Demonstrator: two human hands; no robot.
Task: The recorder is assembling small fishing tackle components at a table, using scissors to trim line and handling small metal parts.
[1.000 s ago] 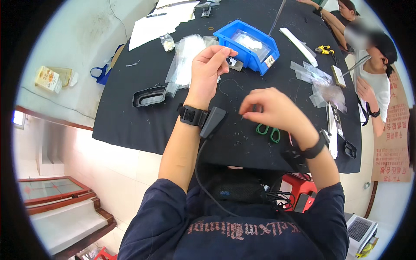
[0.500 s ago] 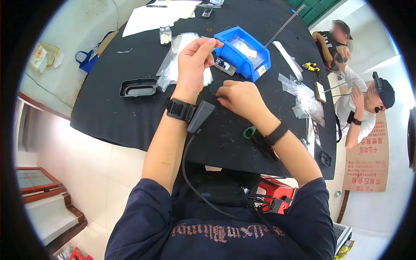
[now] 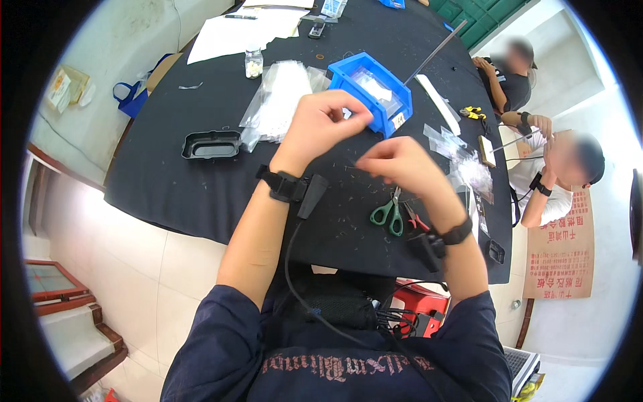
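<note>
My left hand [image 3: 324, 124] and my right hand [image 3: 400, 164] are raised close together above the black table [image 3: 201, 194], fingertips pinched. A thin wire-like piece seems to run between them, too small to make out clearly. Just behind my left hand sits a blue plastic bin [image 3: 372, 94] with small clear bags inside. Green-handled scissors [image 3: 390, 212] lie on the table under my right wrist. Both wrists wear black bands with a cabled device.
Clear plastic bags [image 3: 278, 100] and a black tray [image 3: 211, 144] lie at the left of the table. White paper [image 3: 234, 30], a small jar [image 3: 253, 63], a white bar [image 3: 439, 104] and yellow pliers [image 3: 473, 112] are farther back. Two other people sit at the right.
My view has shifted, so the table sits lower and closer in the picture. My hands have drawn nearer to each other in front of the blue bin.
</note>
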